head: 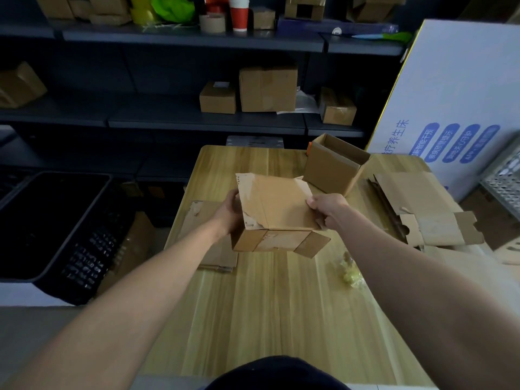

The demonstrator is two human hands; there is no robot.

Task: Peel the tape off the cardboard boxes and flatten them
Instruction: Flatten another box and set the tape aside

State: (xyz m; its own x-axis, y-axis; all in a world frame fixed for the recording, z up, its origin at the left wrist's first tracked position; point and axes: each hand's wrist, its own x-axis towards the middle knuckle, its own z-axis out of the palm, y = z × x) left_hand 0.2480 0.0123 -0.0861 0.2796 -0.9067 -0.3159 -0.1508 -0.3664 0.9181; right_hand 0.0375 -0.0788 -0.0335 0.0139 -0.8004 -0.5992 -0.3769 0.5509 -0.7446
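Note:
I hold a small brown cardboard box (277, 212) in the air above the wooden table (267, 305). Clear tape remnants (250, 198) shine on its upper left face, and its lower flaps hang open. My left hand (232, 213) grips the box's left side with the fingers hidden behind it. At the box's upper right edge, my right hand (327, 209) pinches the cardboard. An open box (334, 167) stands upright behind it. Flattened cardboard (218, 237) lies under my left forearm, and another flattened piece (430, 215) lies at the right.
A crumpled wad of peeled tape (350, 273) lies on the table by my right forearm. Dark shelves (197, 119) behind hold several boxes. A black crate (50, 220) stands on the floor at left. A large white carton (455, 102) leans at right.

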